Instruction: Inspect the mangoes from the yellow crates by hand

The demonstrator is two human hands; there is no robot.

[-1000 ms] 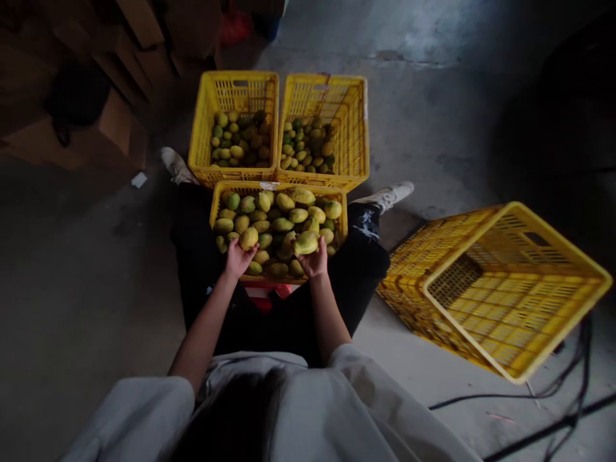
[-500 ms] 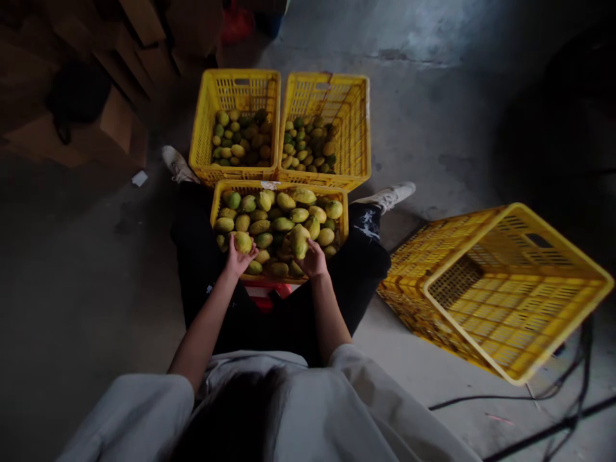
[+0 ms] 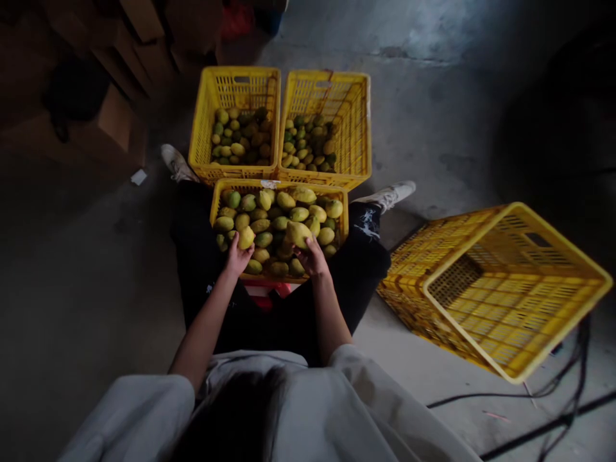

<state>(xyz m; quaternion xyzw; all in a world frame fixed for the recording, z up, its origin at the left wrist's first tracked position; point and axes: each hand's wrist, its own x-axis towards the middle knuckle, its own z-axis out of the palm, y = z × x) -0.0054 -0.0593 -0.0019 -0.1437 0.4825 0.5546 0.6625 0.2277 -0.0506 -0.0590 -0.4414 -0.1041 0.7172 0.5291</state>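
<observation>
One head-worn camera supplies the whole view — it sits above the person's own grey shirt [image 3: 312, 410], which looms closest along the bottom of the frame, and faces forward and steeply down between the black trousers [image 3: 360, 256]. The left hand [image 3: 237, 259] and right hand [image 3: 312, 259] fall near the middle of the frame, with the near fruit crate [image 3: 345, 215] just beyond them. Farther off, at upper middle, the lens looks down into the far-left crate [image 3: 231, 172] and far-right crate [image 3: 353, 141]. The field is wide — it reaches the cardboard boxes [image 3: 115, 122] at upper left and the side crate [image 3: 510, 314] at right, seen obliquely through its open top.
</observation>
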